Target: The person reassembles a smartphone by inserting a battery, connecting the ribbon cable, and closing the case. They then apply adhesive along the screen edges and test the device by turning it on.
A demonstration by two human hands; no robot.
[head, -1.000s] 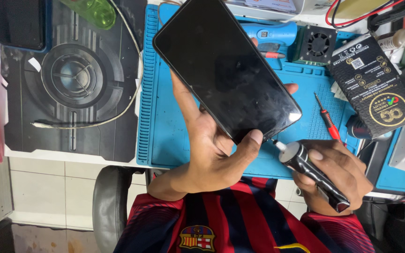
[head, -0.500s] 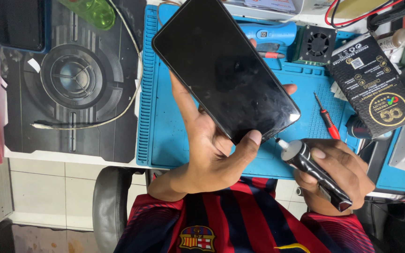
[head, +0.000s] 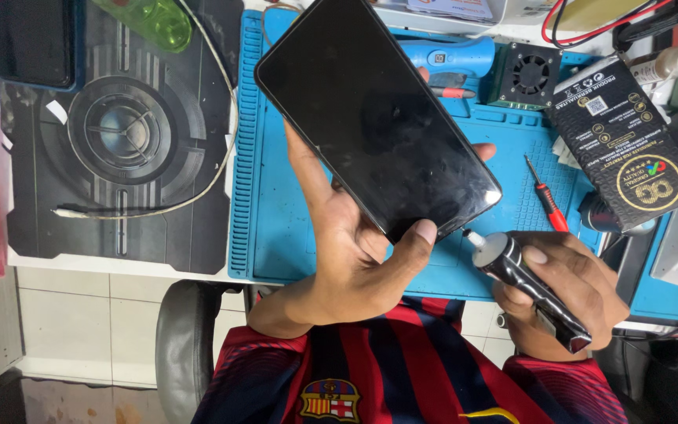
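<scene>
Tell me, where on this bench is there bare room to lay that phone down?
The blue mat is bare along its left half, between its ribbed left edge and the left hand holding the phone. A smaller bare patch lies left of the red screwdriver. The right side is crowded: black box, small fan, right hand with glue tube.

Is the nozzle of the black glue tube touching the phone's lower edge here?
Apart. The head view shows blue mat between the tube's white nozzle and the phone.
</scene>
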